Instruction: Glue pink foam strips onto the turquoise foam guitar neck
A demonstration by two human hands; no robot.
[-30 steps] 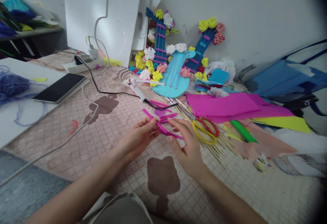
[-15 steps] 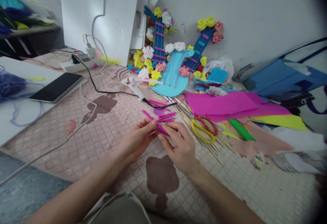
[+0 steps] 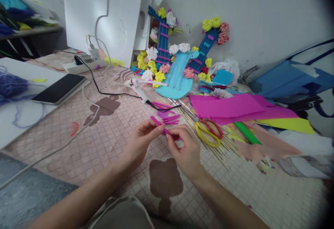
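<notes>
A narrow magenta paper strip [image 3: 156, 121] runs between my two hands above the table. My left hand [image 3: 144, 138] pinches it between thumb and fingers, and one end sticks out past the fingertips. My right hand [image 3: 185, 147] grips the strip close to the left thumb; its fingers hide part of it. Just beyond my fingertips lie several thin magenta rolled pieces [image 3: 171, 119]. Behind these a white glue gun [image 3: 139, 90] rests with its black cord. Scissors with yellow and red handles [image 3: 207, 134] lie right of my right hand on several thin wooden sticks [image 3: 221, 156].
Magenta paper sheets [image 3: 229, 107] and a green roll [image 3: 247, 132] lie to the right. Blue guitar shapes [image 3: 176, 79] with paper flowers lean at the back. A phone [image 3: 59, 88], purple yarn [image 3: 12, 84] and a power strip [image 3: 82, 65] are left. A white cable [image 3: 65, 145] crosses the table.
Both hands stay close together. The strip's free end has shifted right and slightly down, and my right fingers have curled in more tightly around the strip.
</notes>
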